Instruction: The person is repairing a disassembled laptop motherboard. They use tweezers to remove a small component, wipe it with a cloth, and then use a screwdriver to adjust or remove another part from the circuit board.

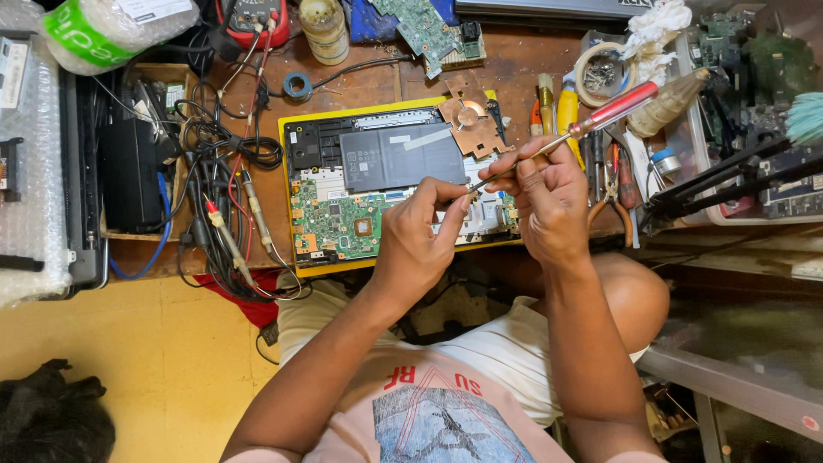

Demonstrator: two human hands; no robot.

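Over 1 open laptop (390,184), R hand (549,201) fingers grip 1 screwdriver (591,123); L hand (420,236) fingers pinch its tip.

Red-handled screwdriver (591,120) with a clear, translucent grip and slim metal shaft, held at a slant: handle up toward the right, tip down to the left, above the opened laptop (386,184). Shaft pinched in the right hand (549,193), tip meeting the fingers (450,199) of the left hand (420,236). Laptop lying flat on the desk (514,64), yellow-edged, back cover off, dark flat battery in the middle, green circuit board at lower left, copper heat plate near the upper right corner.
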